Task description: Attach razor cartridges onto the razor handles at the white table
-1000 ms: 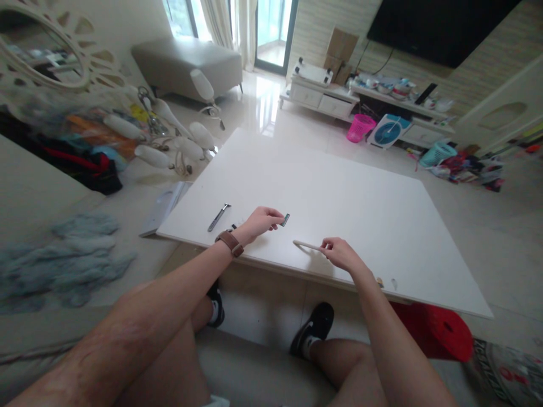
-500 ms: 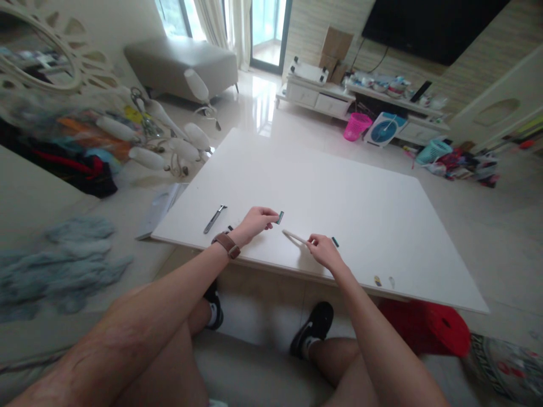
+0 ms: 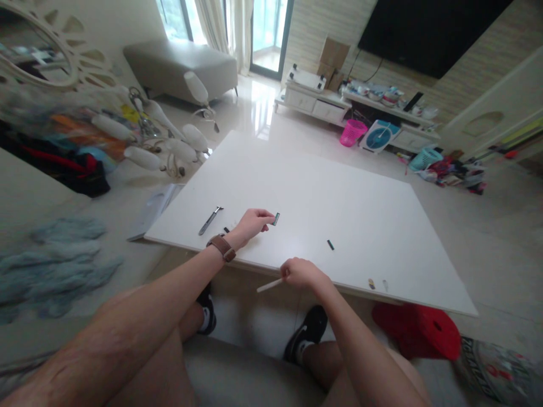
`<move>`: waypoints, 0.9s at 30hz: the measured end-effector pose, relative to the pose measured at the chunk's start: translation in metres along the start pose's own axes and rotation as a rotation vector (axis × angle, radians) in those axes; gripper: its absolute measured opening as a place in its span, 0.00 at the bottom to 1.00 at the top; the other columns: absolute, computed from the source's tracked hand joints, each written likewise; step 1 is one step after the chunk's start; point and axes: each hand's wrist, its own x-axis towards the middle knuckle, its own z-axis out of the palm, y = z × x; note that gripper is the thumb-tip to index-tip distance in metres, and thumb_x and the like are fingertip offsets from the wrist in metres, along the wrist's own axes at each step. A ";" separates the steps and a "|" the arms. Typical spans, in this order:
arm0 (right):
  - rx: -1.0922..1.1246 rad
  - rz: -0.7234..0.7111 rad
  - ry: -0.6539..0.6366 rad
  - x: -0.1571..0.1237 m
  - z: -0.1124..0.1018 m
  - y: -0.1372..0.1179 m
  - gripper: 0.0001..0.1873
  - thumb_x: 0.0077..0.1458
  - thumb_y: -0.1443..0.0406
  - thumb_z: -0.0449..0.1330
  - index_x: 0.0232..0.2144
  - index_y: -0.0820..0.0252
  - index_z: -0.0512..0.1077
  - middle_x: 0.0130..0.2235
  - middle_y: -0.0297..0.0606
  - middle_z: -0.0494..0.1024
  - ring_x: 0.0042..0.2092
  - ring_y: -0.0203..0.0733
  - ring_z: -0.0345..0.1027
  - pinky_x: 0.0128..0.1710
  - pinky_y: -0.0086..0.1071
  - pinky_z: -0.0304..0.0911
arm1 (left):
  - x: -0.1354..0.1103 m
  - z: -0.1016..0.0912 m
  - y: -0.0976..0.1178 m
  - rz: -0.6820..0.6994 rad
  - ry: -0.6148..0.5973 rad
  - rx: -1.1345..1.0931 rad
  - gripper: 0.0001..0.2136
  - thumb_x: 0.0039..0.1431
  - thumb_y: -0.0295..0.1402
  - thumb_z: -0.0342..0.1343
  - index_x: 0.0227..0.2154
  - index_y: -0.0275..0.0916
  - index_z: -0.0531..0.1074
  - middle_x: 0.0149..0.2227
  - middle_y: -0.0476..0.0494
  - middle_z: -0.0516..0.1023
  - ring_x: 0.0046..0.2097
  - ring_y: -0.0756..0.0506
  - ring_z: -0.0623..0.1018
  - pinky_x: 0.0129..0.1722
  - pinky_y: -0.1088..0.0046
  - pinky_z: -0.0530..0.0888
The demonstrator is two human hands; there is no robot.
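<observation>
My left hand [image 3: 255, 222] is closed in a pinch on a small dark green razor cartridge [image 3: 276, 219], held just above the white tabletop. My right hand [image 3: 300, 272] is wrapped round a thin off-white stick [image 3: 269, 285] at the table's front edge; the stick's free end points left, past the edge, and its kind cannot be made out. A grey razor handle [image 3: 210, 221] lies left of my left hand. On the table to the right rests another dark green cartridge [image 3: 330, 245]. A small dark piece [image 3: 226, 230] is partly hidden behind my left wrist.
The white table [image 3: 360, 192] spans the space in front of me. Near its front right edge lie a small yellow-and-dark item [image 3: 371, 284] and a clear one [image 3: 385, 285]. A red roll-shaped object [image 3: 418, 330] stands below that edge. A lamp with white shades [image 3: 182, 151] is at the left.
My right hand has moved left and toward me with the stick, which has swung from pointing up-left to down-left. The right cartridge is now uncovered. My left hand has barely moved.
</observation>
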 end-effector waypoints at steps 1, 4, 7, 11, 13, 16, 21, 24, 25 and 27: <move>-0.004 -0.001 0.002 -0.005 0.000 0.000 0.08 0.47 0.68 0.60 0.29 0.56 0.79 0.31 0.39 0.80 0.30 0.39 0.68 0.28 0.29 0.53 | 0.001 0.000 0.000 0.005 0.005 0.002 0.07 0.45 0.33 0.62 0.27 0.34 0.77 0.24 0.47 0.75 0.24 0.52 0.69 0.29 0.72 0.66; 0.049 -0.036 0.076 -0.015 -0.005 0.009 0.09 0.52 0.66 0.58 0.33 0.55 0.78 0.34 0.38 0.80 0.33 0.39 0.69 0.31 0.29 0.54 | 0.003 -0.003 0.002 0.040 0.052 -0.015 0.07 0.46 0.34 0.61 0.27 0.35 0.76 0.23 0.49 0.73 0.24 0.52 0.70 0.29 0.73 0.67; 0.137 -0.032 0.256 -0.017 -0.017 0.028 0.12 0.57 0.67 0.53 0.39 0.55 0.75 0.37 0.39 0.79 0.36 0.39 0.69 0.34 0.28 0.55 | 0.007 -0.006 0.004 0.066 0.129 -0.045 0.06 0.47 0.34 0.60 0.27 0.36 0.73 0.23 0.50 0.73 0.24 0.52 0.71 0.28 0.74 0.67; 0.199 0.095 0.455 -0.009 -0.025 0.056 0.13 0.59 0.68 0.51 0.43 0.55 0.71 0.36 0.38 0.78 0.34 0.39 0.67 0.33 0.28 0.54 | 0.010 -0.008 0.004 0.056 0.196 -0.113 0.05 0.50 0.33 0.58 0.28 0.37 0.70 0.33 0.44 0.79 0.24 0.52 0.74 0.27 0.75 0.68; 0.219 0.144 0.519 -0.002 -0.022 0.065 0.12 0.58 0.69 0.51 0.42 0.55 0.71 0.35 0.38 0.77 0.34 0.39 0.66 0.33 0.28 0.54 | 0.011 -0.008 0.003 0.052 0.229 -0.153 0.05 0.51 0.32 0.57 0.29 0.37 0.68 0.36 0.41 0.81 0.23 0.53 0.73 0.27 0.75 0.68; 0.302 0.169 0.596 0.011 -0.009 0.071 0.10 0.56 0.70 0.52 0.38 0.57 0.72 0.37 0.38 0.77 0.36 0.40 0.67 0.34 0.28 0.56 | 0.011 -0.006 0.000 0.062 0.277 -0.195 0.04 0.52 0.30 0.55 0.31 0.38 0.66 0.36 0.40 0.81 0.22 0.53 0.72 0.27 0.74 0.69; 0.435 0.173 0.629 0.036 0.011 0.069 0.12 0.54 0.70 0.53 0.39 0.57 0.73 0.36 0.38 0.78 0.34 0.39 0.67 0.34 0.28 0.58 | 0.011 -0.004 -0.002 0.061 0.289 -0.247 0.04 0.53 0.30 0.55 0.32 0.38 0.66 0.35 0.42 0.81 0.21 0.53 0.71 0.27 0.74 0.69; 0.443 0.149 0.583 0.046 0.013 0.061 0.14 0.53 0.70 0.54 0.40 0.57 0.75 0.35 0.37 0.78 0.34 0.38 0.68 0.34 0.28 0.59 | 0.010 -0.006 0.000 0.049 0.283 -0.246 0.04 0.53 0.30 0.55 0.31 0.38 0.66 0.34 0.42 0.81 0.22 0.53 0.71 0.26 0.75 0.68; 0.448 0.136 0.560 0.047 0.012 0.058 0.14 0.52 0.70 0.54 0.40 0.58 0.76 0.35 0.37 0.79 0.34 0.38 0.68 0.35 0.28 0.60 | 0.010 -0.006 0.000 0.046 0.282 -0.242 0.04 0.53 0.30 0.55 0.31 0.38 0.67 0.34 0.42 0.80 0.22 0.53 0.71 0.26 0.75 0.68; 0.458 0.097 0.497 0.046 0.008 0.051 0.14 0.50 0.71 0.55 0.37 0.59 0.77 0.34 0.37 0.79 0.34 0.37 0.69 0.36 0.28 0.61 | 0.010 -0.008 0.002 0.043 0.281 -0.238 0.04 0.53 0.30 0.55 0.31 0.38 0.67 0.33 0.42 0.80 0.22 0.53 0.71 0.26 0.75 0.68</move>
